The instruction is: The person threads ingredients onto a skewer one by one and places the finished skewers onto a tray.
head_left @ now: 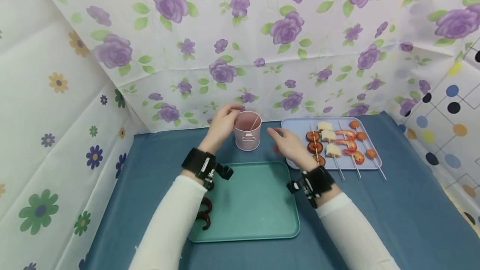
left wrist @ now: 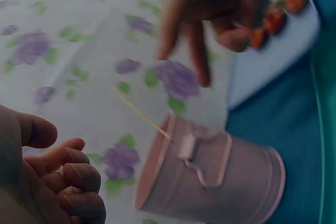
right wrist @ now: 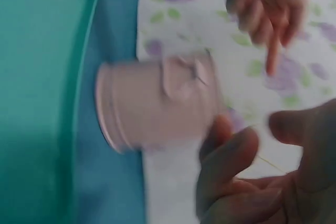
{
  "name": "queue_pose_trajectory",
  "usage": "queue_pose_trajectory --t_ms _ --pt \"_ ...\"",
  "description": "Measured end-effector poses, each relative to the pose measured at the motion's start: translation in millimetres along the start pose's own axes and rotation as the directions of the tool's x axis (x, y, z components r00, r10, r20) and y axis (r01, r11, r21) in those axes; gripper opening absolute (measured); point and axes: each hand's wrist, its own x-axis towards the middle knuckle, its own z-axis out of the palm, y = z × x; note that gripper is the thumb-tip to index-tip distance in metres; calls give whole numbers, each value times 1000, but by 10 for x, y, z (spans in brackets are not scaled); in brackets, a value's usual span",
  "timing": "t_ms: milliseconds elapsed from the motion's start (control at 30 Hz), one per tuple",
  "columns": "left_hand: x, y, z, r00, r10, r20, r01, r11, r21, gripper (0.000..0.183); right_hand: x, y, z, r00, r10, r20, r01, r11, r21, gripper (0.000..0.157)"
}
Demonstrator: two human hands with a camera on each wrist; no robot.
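Observation:
A small pink bucket [head_left: 248, 137] with a little handle on its side stands on the blue cloth, and a thin wooden stick [head_left: 255, 122] leans out over its rim. My left hand [head_left: 222, 125] hovers by the bucket's left rim, its fingers loosely bent around nothing; the left wrist view shows it apart from the bucket. To the bucket's right, my right hand [head_left: 290, 147] is in the air near the pale blue tray's left edge. Its thumb and fingers are apart and hold nothing in the right wrist view, where the picture is blurred.
A green tray [head_left: 255, 203] lies in front, with several dark red curled pieces [head_left: 205, 216] at its left, partly behind my left arm. The pale blue tray [head_left: 296, 124] carries several food skewers [head_left: 333, 150], their ends past its front edge. A flowered curtain [head_left: 225, 70] hangs behind.

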Motion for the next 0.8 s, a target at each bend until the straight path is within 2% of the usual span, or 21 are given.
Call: queue_pose_trajectory --t_ms 67,133,233,367,533,700,800 --pt "124 -7 55 1000 15 12 -17 990 142 38 161 -52 121 1000 -4 3 4 997 82 73" --pt "218 -13 102 999 29 27 -35 963 266 38 292 -85 229 1000 -7 -22 9 993 116 71" --pt "329 -8 165 998 46 44 -59 928 368 38 431 -117 356 993 -46 -105 50 998 38 67" --pt "464 14 246 997 74 30 -80 896 438 37 536 -130 478 971 -112 -212 90 990 -109 61" --pt "590 51 329 996 77 48 -91 880 467 38 559 -136 574 963 -127 -238 79 976 -201 57" --pt "672 112 387 984 84 158 -147 883 446 40 560 -154 629 960 -118 -252 65 976 -210 58" --pt "715 133 418 971 59 232 -161 878 451 42 563 -156 654 962 -126 -242 80 979 -190 60"
